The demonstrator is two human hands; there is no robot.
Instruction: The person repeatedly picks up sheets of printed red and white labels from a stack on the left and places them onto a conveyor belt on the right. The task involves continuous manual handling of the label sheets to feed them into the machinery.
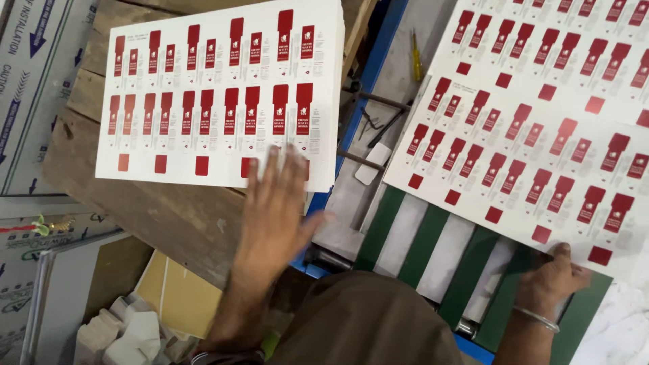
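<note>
Two hands on printed carton sheets, head view.
Left hand (274, 206), centre frame: fingers spread flat, fingertips on the near edge of the stack of white sheets with red panels (216, 88) lying on the wooden table (169, 216), upper left. Right hand (551, 277), lower right: pinching the near edge of a printed sheet (534, 115) over green belts (473, 270).

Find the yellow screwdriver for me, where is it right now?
In the head view, the screwdriver lies top centre on the grey machine bed, in the gap between the left stack of printed sheets and the right sheet.
</note>
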